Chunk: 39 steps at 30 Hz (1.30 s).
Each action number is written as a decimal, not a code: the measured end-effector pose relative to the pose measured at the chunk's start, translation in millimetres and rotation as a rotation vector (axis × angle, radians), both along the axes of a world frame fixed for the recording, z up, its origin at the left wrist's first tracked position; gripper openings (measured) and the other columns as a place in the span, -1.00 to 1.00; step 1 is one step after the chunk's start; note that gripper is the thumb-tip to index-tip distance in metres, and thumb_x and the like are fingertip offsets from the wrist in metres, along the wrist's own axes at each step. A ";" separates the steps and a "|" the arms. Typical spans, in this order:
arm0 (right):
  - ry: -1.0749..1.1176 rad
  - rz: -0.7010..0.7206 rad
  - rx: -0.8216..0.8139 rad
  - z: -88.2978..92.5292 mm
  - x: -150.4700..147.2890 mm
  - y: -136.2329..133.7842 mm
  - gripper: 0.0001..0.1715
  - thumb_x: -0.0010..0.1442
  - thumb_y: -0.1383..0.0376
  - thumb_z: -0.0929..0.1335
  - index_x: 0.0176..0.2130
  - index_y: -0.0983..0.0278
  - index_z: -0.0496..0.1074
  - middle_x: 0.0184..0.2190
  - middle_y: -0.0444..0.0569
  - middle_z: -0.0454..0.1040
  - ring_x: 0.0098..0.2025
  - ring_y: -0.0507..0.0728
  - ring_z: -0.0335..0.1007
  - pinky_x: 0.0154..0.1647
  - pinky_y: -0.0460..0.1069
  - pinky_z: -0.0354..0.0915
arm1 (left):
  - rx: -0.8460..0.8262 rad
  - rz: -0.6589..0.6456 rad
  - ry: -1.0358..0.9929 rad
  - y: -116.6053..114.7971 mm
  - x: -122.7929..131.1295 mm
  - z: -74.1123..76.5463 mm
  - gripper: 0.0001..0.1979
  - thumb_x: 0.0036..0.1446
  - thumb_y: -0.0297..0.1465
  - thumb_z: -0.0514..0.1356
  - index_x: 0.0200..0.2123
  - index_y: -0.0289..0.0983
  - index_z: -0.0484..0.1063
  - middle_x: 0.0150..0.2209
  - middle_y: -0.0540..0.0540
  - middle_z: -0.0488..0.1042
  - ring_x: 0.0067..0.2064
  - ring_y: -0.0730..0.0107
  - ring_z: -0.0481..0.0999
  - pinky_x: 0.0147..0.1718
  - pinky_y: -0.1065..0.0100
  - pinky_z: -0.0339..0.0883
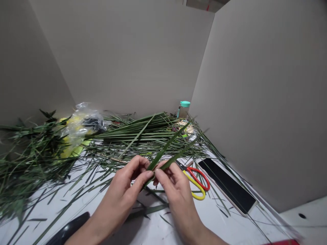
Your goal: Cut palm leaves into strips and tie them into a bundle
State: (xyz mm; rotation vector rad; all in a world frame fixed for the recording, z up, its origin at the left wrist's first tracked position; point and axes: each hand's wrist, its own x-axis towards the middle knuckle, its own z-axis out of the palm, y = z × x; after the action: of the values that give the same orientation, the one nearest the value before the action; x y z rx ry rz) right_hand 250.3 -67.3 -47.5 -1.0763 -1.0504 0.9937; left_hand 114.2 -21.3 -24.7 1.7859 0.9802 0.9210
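Close together over the middle of the table, both my hands pinch long green leaf strips (pixel 166 150). My left hand (pixel 130 180) grips them between thumb and bent fingers. Beside it, my right hand (pixel 173 183) has its thumb tip pressed on the same leaves. Two blades rise from the fingertips and spread to the upper right; more leaf hangs below the hands. How the strips cross at the fingertips is hidden by my thumbs. Just right of my right hand lie scissors (pixel 196 180) with one red and one yellow handle, their blades partly covered.
A black phone (pixel 227 185) lies at the right. Long cut leaves (pixel 133 131) are heaped at the back, with a teal-capped bottle (pixel 184 109) behind. Clear plastic bags (pixel 81 126) and leafy stems (pixel 33 149) crowd the left. Grey panels (pixel 127 51) enclose the table. A black object (pixel 68 229) sits near my left forearm.
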 end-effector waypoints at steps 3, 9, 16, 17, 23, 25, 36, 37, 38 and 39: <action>0.028 -0.065 0.003 3.1 1.3 1.1 -0.84 0.31 0.16 0.31 -0.26 0.18 0.40 -0.39 -0.21 0.44 -0.33 0.01 0.36 -0.25 -0.11 0.30 | -0.056 -0.043 -0.020 -2.7 -0.3 1.0 -0.84 0.27 -0.23 0.11 -0.32 -0.16 0.32 -0.39 0.07 0.32 -0.35 0.41 0.29 -0.37 0.42 0.19; 0.051 0.033 0.061 7.4 -2.3 6.9 -0.92 0.23 0.26 0.38 -0.25 0.23 0.42 -0.30 -0.14 0.49 -0.22 0.07 0.40 -0.15 -0.06 0.32 | 0.009 0.098 -0.082 -8.3 4.3 2.7 -0.81 0.23 -0.26 0.14 -0.40 -0.20 0.34 -0.44 0.07 0.29 -0.40 0.43 0.26 -0.43 0.42 0.15; -0.112 0.020 0.095 2.6 -2.7 3.7 -0.95 0.26 0.31 0.34 -0.25 0.21 0.43 -0.29 -0.13 0.50 -0.21 0.09 0.41 -0.13 -0.02 0.30 | -0.069 0.141 -0.186 -8.7 6.3 2.7 -0.78 0.17 -0.26 0.19 -0.48 -0.21 0.34 -0.47 0.08 0.27 -0.41 0.42 0.23 -0.42 0.41 0.15; -0.132 0.017 0.098 2.2 -2.5 3.3 -0.95 0.27 0.31 0.33 -0.25 0.21 0.43 -0.29 -0.13 0.50 -0.21 0.08 0.40 -0.13 -0.02 0.30 | -0.071 0.140 -0.195 -8.4 6.3 2.0 -0.78 0.17 -0.26 0.19 -0.49 -0.21 0.34 -0.47 0.08 0.28 -0.40 0.42 0.24 -0.41 0.41 0.15; -0.148 0.012 0.121 -2.2 -3.5 0.3 -0.95 0.28 0.30 0.34 -0.23 0.21 0.42 -0.29 -0.13 0.49 -0.20 0.09 0.42 -0.14 -0.02 0.30 | -0.184 0.107 -0.293 -7.4 4.4 -3.7 -0.81 0.17 -0.29 0.21 -0.46 -0.21 0.34 -0.45 0.08 0.32 -0.34 0.42 0.27 -0.34 0.41 0.16; -0.130 0.020 0.119 -3.4 -3.6 -0.4 -0.95 0.28 0.29 0.34 -0.23 0.21 0.41 -0.28 -0.12 0.50 -0.19 0.10 0.42 -0.13 -0.01 0.30 | -0.223 0.111 -0.324 -6.7 3.8 -3.7 -0.82 0.17 -0.29 0.21 -0.44 -0.21 0.34 -0.44 0.08 0.32 -0.33 0.42 0.27 -0.32 0.41 0.17; -0.103 -0.019 0.121 7.6 0.0 -1.6 -0.94 0.31 0.27 0.32 -0.21 0.19 0.40 -0.28 -0.15 0.47 -0.23 0.07 0.38 -0.18 -0.05 0.29 | -0.064 0.094 -0.104 -16.9 2.8 3.0 -0.72 0.19 -0.20 0.17 -0.51 -0.21 0.38 -0.56 0.08 0.25 -0.49 0.45 0.20 -0.51 0.41 0.09; -0.150 0.002 0.118 7.3 -0.7 -2.3 -0.93 0.31 0.27 0.31 -0.22 0.19 0.40 -0.28 -0.14 0.47 -0.23 0.07 0.38 -0.20 -0.05 0.28 | -0.064 0.107 -0.117 -17.5 2.9 1.9 -0.71 0.19 -0.20 0.17 -0.52 -0.21 0.38 -0.56 0.08 0.25 -0.50 0.45 0.20 -0.52 0.41 0.09; -0.209 0.012 0.122 6.9 -1.5 -2.9 -0.91 0.32 0.27 0.30 -0.23 0.19 0.40 -0.29 -0.14 0.46 -0.24 0.07 0.38 -0.20 -0.04 0.27 | -0.068 0.116 -0.131 -17.9 3.1 0.7 -0.71 0.18 -0.20 0.17 -0.52 -0.21 0.38 -0.56 0.08 0.25 -0.51 0.45 0.21 -0.53 0.41 0.10; -0.275 0.012 0.134 6.5 -2.2 -3.4 -0.89 0.32 0.28 0.28 -0.25 0.20 0.40 -0.30 -0.14 0.45 -0.25 0.07 0.37 -0.21 -0.04 0.26 | -0.075 0.122 -0.145 -18.2 3.1 -0.4 -0.71 0.18 -0.20 0.18 -0.52 -0.21 0.38 -0.56 0.08 0.26 -0.50 0.44 0.21 -0.52 0.41 0.11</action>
State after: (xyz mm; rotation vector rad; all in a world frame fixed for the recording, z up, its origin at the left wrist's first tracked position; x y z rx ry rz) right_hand 248.1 -70.7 -41.0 -1.1175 -1.3283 0.7861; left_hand 117.4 -39.5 -25.0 1.5875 1.0252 1.0599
